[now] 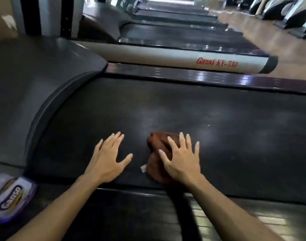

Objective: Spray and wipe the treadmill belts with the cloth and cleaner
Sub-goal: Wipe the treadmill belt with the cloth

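Note:
The black treadmill belt (218, 136) fills the middle of the head view, with faint damp sheen on it. A crumpled brown cloth (159, 141) lies on the belt near its front edge. My right hand (181, 160) presses flat on the cloth, fingers spread and straight. To its left my left hand (108, 159) rests flat on the bare belt, fingers spread, holding nothing. A white and purple cleaner bottle (11, 197) lies on its side at the lower left, on the near side rail.
The grey motor hood (35, 84) rises at the left. A silver side rail (166, 58) with red lettering borders the far side. More treadmills (174, 32) line up beyond it. Wooden floor (279, 40) runs along the right.

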